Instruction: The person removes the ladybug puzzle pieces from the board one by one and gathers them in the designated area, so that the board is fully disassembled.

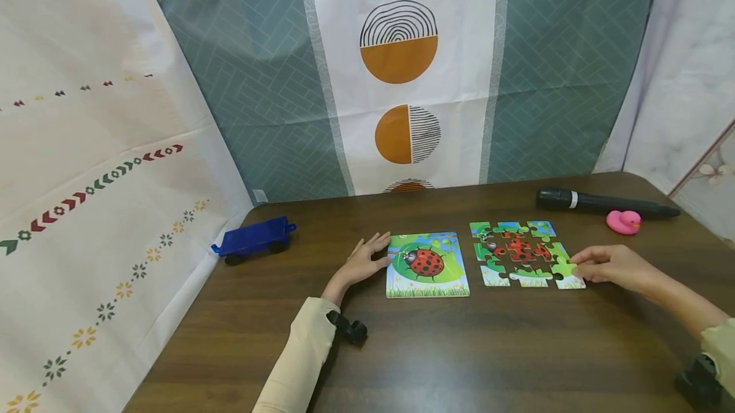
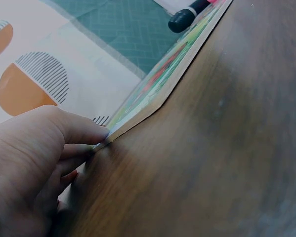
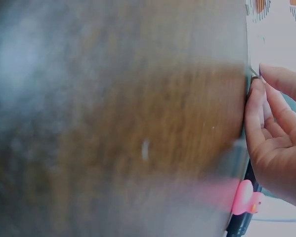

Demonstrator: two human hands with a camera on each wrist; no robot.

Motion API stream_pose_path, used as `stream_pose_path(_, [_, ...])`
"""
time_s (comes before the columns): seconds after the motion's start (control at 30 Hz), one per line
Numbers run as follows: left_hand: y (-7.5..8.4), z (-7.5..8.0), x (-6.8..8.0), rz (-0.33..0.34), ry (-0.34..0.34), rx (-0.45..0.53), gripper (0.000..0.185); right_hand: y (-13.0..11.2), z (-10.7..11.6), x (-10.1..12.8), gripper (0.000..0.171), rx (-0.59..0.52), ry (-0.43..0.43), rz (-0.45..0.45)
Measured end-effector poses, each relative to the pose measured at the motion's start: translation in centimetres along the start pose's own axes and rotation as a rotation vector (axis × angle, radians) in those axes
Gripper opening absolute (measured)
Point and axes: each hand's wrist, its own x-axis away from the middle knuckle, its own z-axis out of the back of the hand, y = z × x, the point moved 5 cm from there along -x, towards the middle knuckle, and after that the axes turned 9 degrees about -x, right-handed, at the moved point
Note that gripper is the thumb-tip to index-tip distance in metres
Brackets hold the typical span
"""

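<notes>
A square ladybug picture board lies flat on the brown table. At its left edge my left hand rests with fairly straight fingers, the thumb touching the board's side; the left wrist view has this hand at the board's corner. Right of the board, ladybug jigsaw pieces are laid in rows with small gaps between some. My right hand pinches a green puzzle piece at the lower right of the layout. In the right wrist view, the thumb and finger of that hand meet on a thin edge.
A pink toy duck sits behind my right hand, with a black microphone along the table's back. A blue toy wagon stands at the left edge. Patterned cloths hang behind and beside the table.
</notes>
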Motion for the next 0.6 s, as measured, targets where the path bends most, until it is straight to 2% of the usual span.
stream_pose_path(0.6, [0.07, 0.08, -0.16, 0.011, 0.005, 0.005, 0.058, -0.03, -0.31, -0.23, 0.03, 0.089, 0.009, 0.038])
